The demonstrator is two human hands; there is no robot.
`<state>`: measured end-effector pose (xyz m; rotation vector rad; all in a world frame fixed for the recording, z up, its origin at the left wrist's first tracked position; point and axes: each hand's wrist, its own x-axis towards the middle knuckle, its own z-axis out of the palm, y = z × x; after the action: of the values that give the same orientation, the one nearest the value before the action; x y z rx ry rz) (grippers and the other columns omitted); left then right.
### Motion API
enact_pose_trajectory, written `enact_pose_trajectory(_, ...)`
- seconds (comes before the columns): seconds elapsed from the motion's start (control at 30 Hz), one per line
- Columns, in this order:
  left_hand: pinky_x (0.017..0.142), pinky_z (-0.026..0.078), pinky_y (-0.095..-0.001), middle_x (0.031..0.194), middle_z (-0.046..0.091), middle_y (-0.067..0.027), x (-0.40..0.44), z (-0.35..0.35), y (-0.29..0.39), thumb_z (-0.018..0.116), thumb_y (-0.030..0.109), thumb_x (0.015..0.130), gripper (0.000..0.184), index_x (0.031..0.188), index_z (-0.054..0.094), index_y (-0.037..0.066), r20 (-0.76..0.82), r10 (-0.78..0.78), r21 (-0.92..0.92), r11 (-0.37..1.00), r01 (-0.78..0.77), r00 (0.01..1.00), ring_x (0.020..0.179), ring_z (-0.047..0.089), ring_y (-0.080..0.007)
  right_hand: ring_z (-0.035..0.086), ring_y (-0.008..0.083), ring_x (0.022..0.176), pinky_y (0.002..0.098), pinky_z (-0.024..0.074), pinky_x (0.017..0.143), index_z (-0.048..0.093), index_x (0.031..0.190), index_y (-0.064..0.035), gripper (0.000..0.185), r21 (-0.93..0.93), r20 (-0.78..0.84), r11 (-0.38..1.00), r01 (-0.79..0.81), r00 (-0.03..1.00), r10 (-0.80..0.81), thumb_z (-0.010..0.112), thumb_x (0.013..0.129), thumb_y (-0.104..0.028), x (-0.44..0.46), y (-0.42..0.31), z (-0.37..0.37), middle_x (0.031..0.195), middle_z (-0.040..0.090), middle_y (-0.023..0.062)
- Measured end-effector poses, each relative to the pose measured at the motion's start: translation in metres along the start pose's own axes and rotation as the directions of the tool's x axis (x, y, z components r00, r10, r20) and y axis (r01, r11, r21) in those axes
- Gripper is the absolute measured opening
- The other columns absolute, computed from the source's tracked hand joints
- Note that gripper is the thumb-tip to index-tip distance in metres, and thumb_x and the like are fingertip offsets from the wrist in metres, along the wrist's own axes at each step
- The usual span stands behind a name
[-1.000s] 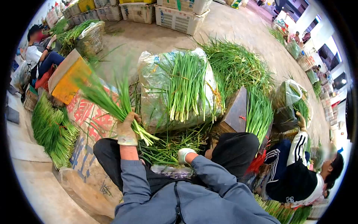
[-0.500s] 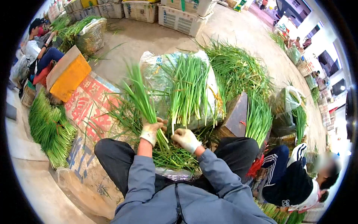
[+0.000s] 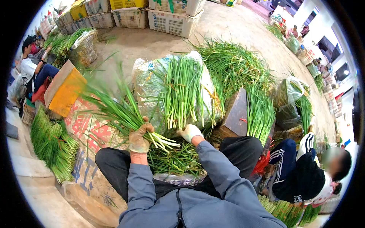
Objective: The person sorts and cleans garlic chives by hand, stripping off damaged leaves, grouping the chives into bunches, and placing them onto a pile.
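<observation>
My left hand (image 3: 139, 137), in a soiled pale glove, is closed around a bunch of garlic chives (image 3: 127, 114). Its leaves fan to the upper left, blurred at the tips, and the white stem ends point lower right. My right hand (image 3: 191, 133), also gloved, is at the lower stem ends of a larger chive pile (image 3: 182, 91) lying on a plastic-wrapped bundle (image 3: 146, 81). Its fingers look pinched together; whatever is between them is too small to make out. Loose chive leaves (image 3: 175, 157) lie below both hands, between my knees.
A big heap of chives (image 3: 235, 66) lies beyond the bundle. Right of it, a tied bunch (image 3: 260, 114) rests by a dark wooden block (image 3: 232, 116). More bunches (image 3: 53, 142) and an orange-sided block (image 3: 64, 91) are on the left. A person (image 3: 300, 174) sits close at my right.
The bunch in my left hand has swung from nearly upright to leaning left, its stem ends now turned right. My right hand stays near the pile's stem ends. The view has shifted slightly.
</observation>
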<state>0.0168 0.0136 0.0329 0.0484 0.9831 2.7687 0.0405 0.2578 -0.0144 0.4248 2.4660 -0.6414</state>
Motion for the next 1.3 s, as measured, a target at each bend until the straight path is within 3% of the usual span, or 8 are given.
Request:
enact_pose_trajectory(0.1, 0.062, 0.048, -0.0330, 0.080, 0.065, -0.0030, 0.010, -0.017, -0.015, 0.078, 0.013, 0.085, 0.047, 0.128, 0.060, 0.007, -0.057, -0.185, -0.187, 0.967, 0.171, 0.981, 0.066, 0.058, -0.0153, 0.068, 0.0370, 0.095, 0.0451, 0.0526, 0.086, 0.072, 0.101, -0.0011, 0.041, 0.006, -0.083, 0.958, 0.285, 0.955, -0.284, 0.060, 0.093, -0.039, 0.004, 0.014, 0.037, 0.098, 0.072, 0.0219)
enact_pose_trajectory(0.13, 0.057, 0.045, -0.0310, 0.077, 0.062, -0.0015, 0.000, -0.006, -0.013, 0.079, 0.014, 0.084, 0.044, 0.123, 0.061, 0.005, -0.132, -0.158, 0.040, 0.986, 0.165, 0.979, 0.062, 0.056, -0.0152, 0.068, 0.0378, 0.086, 0.0460, 0.0535, 0.080, 0.073, 0.098, -0.0031, 0.034, 0.501, 0.024, 0.864, 0.044, 0.998, -0.065, 0.057, 0.092, -0.033, -0.025, -0.001, 0.032, 0.091, 0.072, 0.0198)
enact_pose_trajectory(0.2, 0.056, 0.045, -0.0312, 0.075, 0.061, -0.0015, -0.003, -0.011, -0.017, 0.081, 0.015, 0.084, 0.043, 0.120, 0.062, 0.003, -0.164, -0.175, 0.018, 0.983, 0.181, 0.971, 0.061, 0.055, -0.0154, 0.068, 0.0382, 0.076, 0.0442, 0.0545, 0.073, 0.072, 0.100, -0.0046, 0.027, -0.035, -0.154, 0.870, 0.493, 0.857, -0.492, 0.058, 0.090, -0.025, -0.035, 0.007, 0.076, 0.085, 0.071, 0.0191)
enact_pose_trajectory(0.33, 0.053, 0.046, -0.0306, 0.072, 0.059, -0.0025, 0.009, -0.007, -0.019, 0.084, 0.021, 0.081, 0.042, 0.111, 0.063, 0.000, -0.157, -0.154, 0.110, 0.979, 0.173, 0.975, 0.058, 0.054, -0.0157, 0.068, 0.0357, 0.100, 0.0430, 0.0529, 0.088, 0.070, 0.118, -0.0067, 0.044, -0.344, 0.676, 0.773, 0.533, 0.712, -0.191, 0.064, 0.082, -0.031, -0.067, 0.006, 0.060, 0.112, 0.070, 0.0200)
enact_pose_trajectory(0.5, 0.050, 0.048, -0.0319, 0.071, 0.061, -0.0063, 0.002, 0.002, -0.019, 0.084, 0.016, 0.080, 0.035, 0.103, 0.064, -0.001, -0.157, -0.173, 0.251, 0.945, 0.209, 0.972, 0.054, 0.057, -0.0174, 0.069, 0.0368, 0.092, 0.0458, 0.0537, 0.082, 0.067, 0.106, -0.0045, 0.042, 0.105, -0.465, 0.987, 0.122, 0.883, -0.060, 0.066, 0.090, -0.043, -0.003, 0.001, 0.010, 0.095, 0.071, 0.0199)
enact_pose_trajectory(0.77, 0.044, 0.048, -0.0273, 0.077, 0.066, -0.0093, 0.006, -0.006, -0.036, 0.079, 0.012, 0.083, 0.025, 0.099, 0.065, 0.000, -0.169, -0.244, 0.281, 0.917, 0.284, 0.955, 0.056, 0.060, -0.0161, 0.057, 0.0123, 0.054, 0.0283, 0.0436, 0.050, 0.069, 0.102, 0.0031, 0.030, 0.840, -0.163, 0.524, 0.139, 0.987, 0.000, 0.067, 0.088, -0.023, -0.007, 0.002, -0.007, 0.066, 0.062, 0.0068)
enact_pose_trajectory(1.17, 0.079, 0.052, -0.0345, 0.101, 0.070, -0.0077, 0.011, -0.018, -0.112, 0.078, 0.011, 0.077, 0.032, 0.106, 0.067, 0.002, -0.071, -0.376, 0.764, 0.575, 0.293, 0.924, 0.089, 0.065, -0.0204, 0.056, 0.0098, 0.062, 0.0284, 0.0458, 0.057, 0.071, 0.105, -0.0007, 0.038, 0.732, -0.129, 0.656, 0.187, 0.982, -0.136, 0.064, 0.095, -0.036, -0.080, 0.000, 0.028, 0.076, 0.066, 0.0022)
enact_pose_trajectory(1.3, 0.075, 0.053, -0.0351, 0.099, 0.069, -0.0078, -0.001, -0.003, -0.098, 0.081, 0.003, 0.072, 0.039, 0.108, 0.065, 0.002, -0.151, -0.396, 0.442, 0.792, 0.421, 0.905, 0.086, 0.065, -0.0205, 0.052, 0.0093, 0.057, 0.0280, 0.0432, 0.054, 0.065, 0.092, -0.0025, 0.031, 0.769, -0.093, 0.608, 0.197, 0.976, -0.199, 0.061, 0.097, -0.033, -0.086, -0.001, 0.020, 0.067, 0.058, 0.0000)
